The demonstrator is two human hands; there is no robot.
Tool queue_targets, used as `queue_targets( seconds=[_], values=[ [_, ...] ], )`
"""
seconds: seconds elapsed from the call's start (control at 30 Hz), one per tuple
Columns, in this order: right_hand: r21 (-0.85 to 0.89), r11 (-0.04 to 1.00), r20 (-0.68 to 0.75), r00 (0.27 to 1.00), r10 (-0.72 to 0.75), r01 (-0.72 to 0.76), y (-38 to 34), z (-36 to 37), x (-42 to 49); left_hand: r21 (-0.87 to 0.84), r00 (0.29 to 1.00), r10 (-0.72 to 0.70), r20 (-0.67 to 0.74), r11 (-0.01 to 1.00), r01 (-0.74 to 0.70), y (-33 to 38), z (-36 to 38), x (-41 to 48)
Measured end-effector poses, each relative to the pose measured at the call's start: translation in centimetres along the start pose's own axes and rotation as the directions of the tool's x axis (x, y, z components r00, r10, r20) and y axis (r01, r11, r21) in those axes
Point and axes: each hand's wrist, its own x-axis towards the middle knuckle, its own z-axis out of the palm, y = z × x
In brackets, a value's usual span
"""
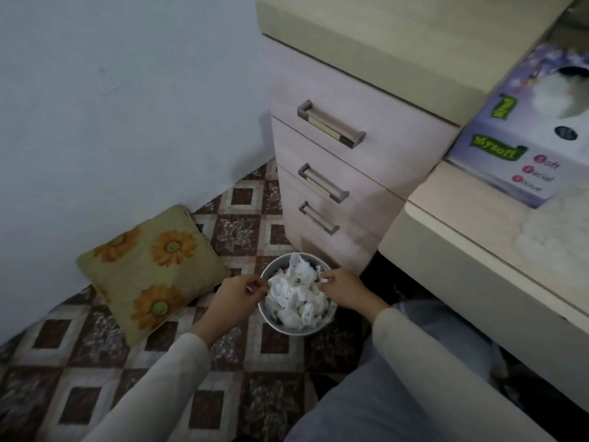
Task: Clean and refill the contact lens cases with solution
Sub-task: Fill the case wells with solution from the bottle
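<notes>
Both sleeved arms stretched down over bin (269,271) of crumpled tissues (296,295), at 6 o'clock of drawer unit (366,154). At its 9 o'clock rim, left hand (242,290), fingers curled toward thumb, contents unclear. At 2 o'clock, right hand (342,287), fingers pinching small white piece (323,279), too blurred to call a lens case.

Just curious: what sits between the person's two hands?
In the head view, a round waste bin heaped with crumpled white tissues lies between the left hand and right hand.

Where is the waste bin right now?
In the head view, the waste bin stands on the floor, lower centre, between the left hand and right hand, in front of the drawer unit.
</notes>
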Motion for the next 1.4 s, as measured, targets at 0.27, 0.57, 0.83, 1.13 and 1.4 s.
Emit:
queue_targets(
  seconds=[0.27, 0.57, 0.83, 1.13, 1.4],
  values=[
    [0.111, 0.961, -0.081, 0.966, -0.247, 0.255, -2.2, -5.7, -9.3, -0.017, 0.949, 0.309, -0.061, 0.95, -0.31, 8.7, -2.1, 0.7],
    [0.116, 0.88, -0.52, 0.783, -0.34, 0.46, 0.8, -17.0, -23.9, -0.081, 0.653, 0.747, -0.125, 0.648, -0.757, 24.9, -1.3, -1.4],
    [0.091, 0.933, -0.774, 0.614, -0.153, 0.348, 9.0, -21.5, -30.0, -0.144, 0.473, 0.88, -0.042, 0.463, -0.875, 34.7, 3.2, -1.5],
    [-0.076, 0.997, -0.91, 0.41, -0.068, -0.003, 16.7, -23.7, -31.0, -0.163, 0.533, 0.845, -0.052, 0.519, -0.839, 41.8, 5.7, 0.9],
    [-0.115, 0.982, -0.89, 0.455, -0.035, -0.149, 19.4, -25.0, -29.7, -0.171, 0.633, 0.734, -0.246, 0.61, -0.773, 48.0, 3.6, 4.9]
  ],
)
